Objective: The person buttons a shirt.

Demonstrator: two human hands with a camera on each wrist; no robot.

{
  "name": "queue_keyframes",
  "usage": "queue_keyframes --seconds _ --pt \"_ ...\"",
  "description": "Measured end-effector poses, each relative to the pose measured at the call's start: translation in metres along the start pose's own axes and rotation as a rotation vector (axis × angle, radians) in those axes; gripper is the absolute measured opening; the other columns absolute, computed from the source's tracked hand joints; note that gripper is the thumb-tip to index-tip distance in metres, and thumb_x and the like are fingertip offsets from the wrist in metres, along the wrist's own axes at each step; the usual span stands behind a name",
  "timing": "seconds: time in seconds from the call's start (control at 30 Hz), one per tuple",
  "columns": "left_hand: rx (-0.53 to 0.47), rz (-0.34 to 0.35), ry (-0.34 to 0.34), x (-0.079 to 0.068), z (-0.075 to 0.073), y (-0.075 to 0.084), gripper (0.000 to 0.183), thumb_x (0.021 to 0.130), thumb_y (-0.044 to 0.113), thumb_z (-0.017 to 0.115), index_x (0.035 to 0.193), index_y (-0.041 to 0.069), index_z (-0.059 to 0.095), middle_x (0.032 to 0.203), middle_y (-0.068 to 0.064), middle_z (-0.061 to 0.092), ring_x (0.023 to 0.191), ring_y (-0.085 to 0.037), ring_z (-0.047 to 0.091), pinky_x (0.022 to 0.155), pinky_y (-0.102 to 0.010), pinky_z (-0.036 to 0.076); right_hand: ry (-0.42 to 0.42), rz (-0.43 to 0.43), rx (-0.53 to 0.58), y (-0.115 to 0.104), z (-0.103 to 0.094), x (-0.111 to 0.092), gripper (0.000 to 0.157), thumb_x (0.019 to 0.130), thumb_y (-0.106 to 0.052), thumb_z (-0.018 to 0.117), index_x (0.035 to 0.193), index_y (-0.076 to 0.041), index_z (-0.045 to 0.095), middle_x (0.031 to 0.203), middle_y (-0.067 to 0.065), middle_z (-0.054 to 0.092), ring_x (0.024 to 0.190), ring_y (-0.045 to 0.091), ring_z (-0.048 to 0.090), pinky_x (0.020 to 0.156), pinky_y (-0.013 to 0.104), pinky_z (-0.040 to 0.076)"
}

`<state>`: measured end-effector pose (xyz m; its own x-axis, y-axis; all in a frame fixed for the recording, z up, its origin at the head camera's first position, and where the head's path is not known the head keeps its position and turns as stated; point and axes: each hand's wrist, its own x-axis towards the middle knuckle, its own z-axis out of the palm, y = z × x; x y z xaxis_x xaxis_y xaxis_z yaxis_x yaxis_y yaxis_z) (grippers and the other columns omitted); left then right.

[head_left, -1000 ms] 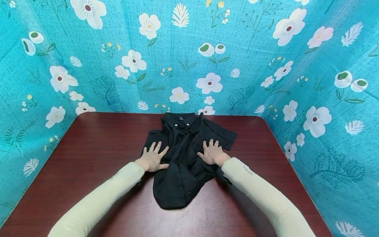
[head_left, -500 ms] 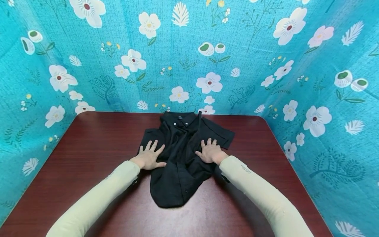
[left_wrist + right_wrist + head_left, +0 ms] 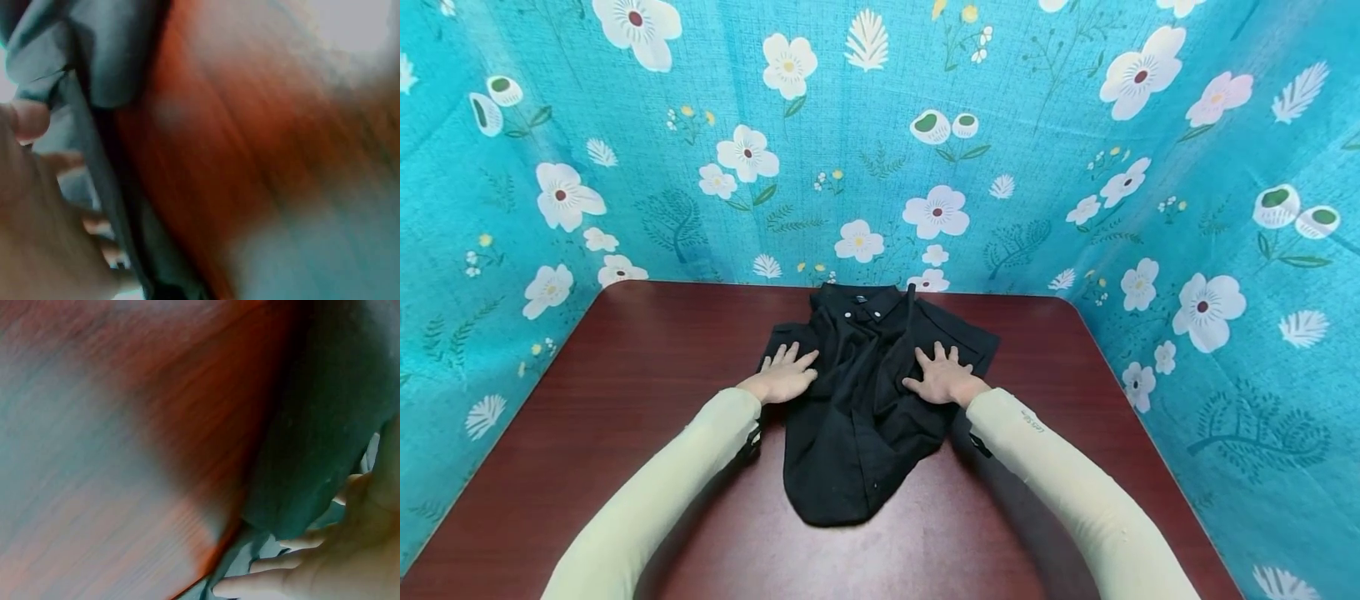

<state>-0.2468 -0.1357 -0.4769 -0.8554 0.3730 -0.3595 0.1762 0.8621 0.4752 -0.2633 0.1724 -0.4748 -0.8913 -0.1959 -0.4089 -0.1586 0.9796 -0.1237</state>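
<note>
A black short-sleeved shirt lies rumpled near the far edge of the table, its collar with two white buttons pointing away from me. My left hand is over the shirt's left side near the sleeve, fingers spread. On the right side of the shirt, my right hand rests with straight, spread fingers. The left wrist view has the left hand beside a fold of dark cloth. In the right wrist view, the right hand touches the cloth with extended fingers. Neither hand grips the fabric.
The dark red-brown wooden table has rounded far corners. A turquoise floral curtain hangs behind it and along both sides. Both forearms wear pale sleeves, with a dark band at each wrist.
My left hand has shifted slightly, its thumb now closer to the fingers. The right hand stays on the shirt almost in place. The head view has swayed a little.
</note>
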Motion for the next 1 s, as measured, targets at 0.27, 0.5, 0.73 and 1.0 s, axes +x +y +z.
queue_keyframes --seconds 0.27,0.5,0.73,1.0 --pt "0.19 -0.093 0.04 0.006 0.009 0.001 0.062 0.101 0.045 0.031 0.153 0.019 0.009 0.155 -0.022 -0.007 0.139 -0.044 -0.011 0.104 -0.066 -0.001 -0.03 -0.009 0.01 0.004 0.001 0.001 0.076 0.093 -0.061 0.039 0.152 -0.021 0.015 0.155 0.021 0.003 0.138 0.048 0.001 0.099 0.071 0.016" --pt "0.224 -0.105 0.031 0.004 0.008 -0.004 0.062 0.101 0.048 0.029 0.153 0.021 0.007 0.155 -0.02 -0.009 0.139 -0.043 -0.012 0.104 -0.066 -0.001 -0.05 -0.014 -0.004 0.012 -0.001 0.0 0.075 0.093 -0.063 0.036 0.153 -0.023 0.013 0.156 0.02 0.002 0.138 0.048 0.0 0.1 0.07 0.015" --pt "0.226 -0.121 -0.013 0.001 -0.002 -0.011 0.063 0.101 0.049 0.028 0.153 0.021 0.004 0.155 -0.02 -0.011 0.139 -0.043 -0.014 0.104 -0.066 -0.001 -0.038 -0.039 -0.006 0.024 -0.003 -0.004 0.076 0.094 -0.06 0.037 0.153 -0.019 0.013 0.155 0.022 0.003 0.138 0.049 0.001 0.1 0.07 0.015" --pt "0.239 -0.136 -0.036 -0.001 -0.006 -0.018 0.065 0.1 0.051 0.027 0.153 0.021 0.004 0.155 -0.021 -0.01 0.137 -0.046 -0.013 0.104 -0.066 0.001 -0.051 -0.044 -0.009 0.033 -0.001 -0.005 0.076 0.093 -0.062 0.037 0.153 -0.021 0.012 0.156 0.02 0.001 0.138 0.048 0.001 0.101 0.069 0.014"
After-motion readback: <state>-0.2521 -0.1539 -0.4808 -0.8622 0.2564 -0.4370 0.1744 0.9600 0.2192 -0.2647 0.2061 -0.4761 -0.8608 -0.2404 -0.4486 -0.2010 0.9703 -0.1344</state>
